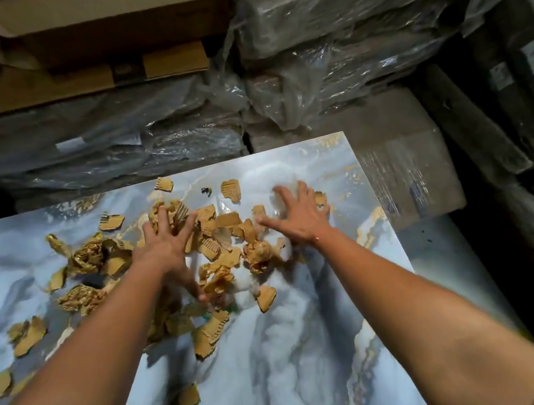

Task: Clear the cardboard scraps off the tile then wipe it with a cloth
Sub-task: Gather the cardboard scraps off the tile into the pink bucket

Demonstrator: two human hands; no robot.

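Observation:
A large glossy tile with a blue-grey marble pattern and gold veins lies flat in front of me. Several torn brown cardboard scraps are heaped across its far middle, with loose pieces scattered left and toward me. My left hand lies with fingers spread on top of the pile's left part. My right hand is spread flat over the scraps at the pile's right side. Both hands are slightly blurred. No cloth shows in view.
Plastic-wrapped stacks of tiles stand just behind the tile, with cardboard boxes on top at the back left. A cardboard-covered stack sits right of the tile's far corner. Dark wrapped packs line the right side.

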